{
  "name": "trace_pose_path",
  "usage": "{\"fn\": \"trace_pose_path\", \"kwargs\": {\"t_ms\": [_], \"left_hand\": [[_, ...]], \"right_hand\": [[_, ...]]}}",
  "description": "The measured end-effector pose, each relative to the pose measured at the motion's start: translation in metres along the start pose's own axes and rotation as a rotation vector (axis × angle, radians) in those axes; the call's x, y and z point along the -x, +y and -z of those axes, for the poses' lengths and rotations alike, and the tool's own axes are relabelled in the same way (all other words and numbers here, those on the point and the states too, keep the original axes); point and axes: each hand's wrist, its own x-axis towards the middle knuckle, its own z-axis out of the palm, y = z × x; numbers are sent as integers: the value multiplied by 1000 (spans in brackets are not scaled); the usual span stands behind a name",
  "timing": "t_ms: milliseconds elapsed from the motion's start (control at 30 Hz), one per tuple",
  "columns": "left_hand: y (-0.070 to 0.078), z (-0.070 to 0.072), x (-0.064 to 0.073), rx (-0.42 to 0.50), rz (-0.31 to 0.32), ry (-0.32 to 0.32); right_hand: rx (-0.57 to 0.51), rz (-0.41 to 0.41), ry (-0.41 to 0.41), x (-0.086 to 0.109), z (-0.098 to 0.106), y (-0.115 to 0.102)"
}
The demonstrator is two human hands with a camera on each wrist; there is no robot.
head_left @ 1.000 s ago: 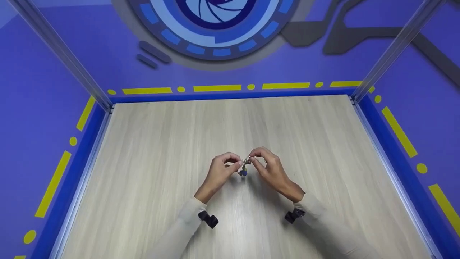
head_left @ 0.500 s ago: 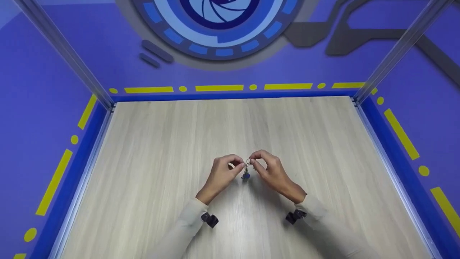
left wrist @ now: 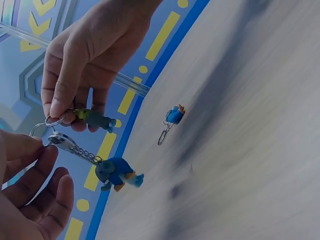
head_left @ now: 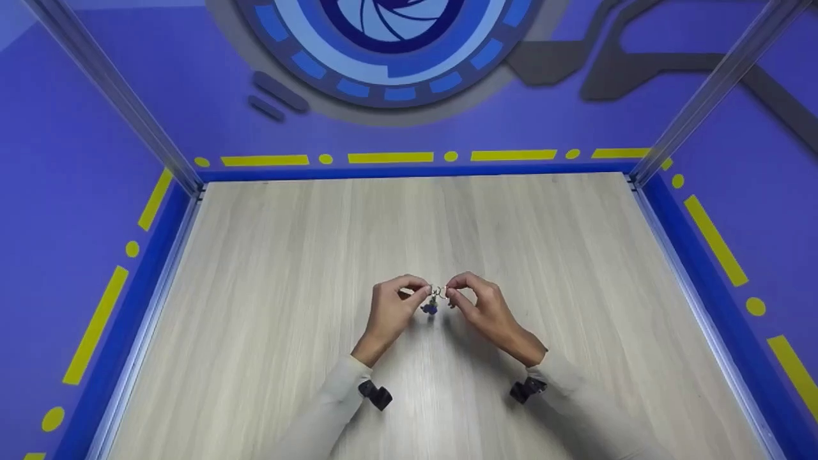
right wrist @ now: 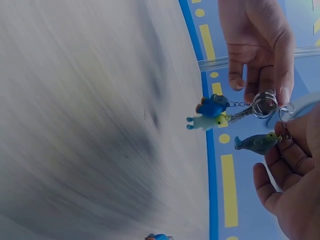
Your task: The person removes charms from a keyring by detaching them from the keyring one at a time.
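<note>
A person's two bare hands are meeting at a metal ring cluster (right wrist: pixel 265 104), holding small figurine keychains above a pale wood-grain tabletop (head_left: pixel 307 268). L hand (head_left: pixel 395 308), just L of the ring cluster, is pinching its rings btwn thumb & fingertips, other fingers loosely bending. R hand (head_left: pixel 489 313), just R of the cluster, is pinching a separate split ring (left wrist: pixel 54 124) btwn thumb & forefinger; this ring is touching or overlapping the cluster, can't tell if linked. Side by side below the cluster, on short chains, a blue figurine w/ orange bits (left wrist: pixel 114 172) & a pale figurine w/ yellow-green head (right wrist: pixel 207 122) are hanging. A grey-green figurine w/ yellow head (right wrist: pixel 257 143) is dangling by the R hand's fingers, R of the cluster. Another blue keychain (left wrist: pixel 175 115) is showing against the tabletop, below & well apart from the cluster; can't tell its exact shape. Black wrist cams (head_left: pixel 376 395) are sitting on both pale sleeves (head_left: pixel 323 409), nearer the person than the cluster. Beyond it, a blue-purple panel (head_left: pixel 192 96) is standing, w/ yellow dashes & dots (head_left: pixel 390 157) running along its base.
</note>
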Motion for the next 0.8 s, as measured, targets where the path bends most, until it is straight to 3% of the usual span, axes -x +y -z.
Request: {"fn": "trace_pose_path", "kwargs": {"t_ms": [267, 433, 800], "left_hand": [[-1, -5, 1, 15, 41, -50], [-2, -5, 2, 14, 47, -85], [7, -7, 0, -115, -107, -90]], "right_hand": [[-142, -155, 0, 1, 1, -5], [-135, -159, 2, 0, 2, -6], [-36, -141, -67, -1, 5, -5]]}}
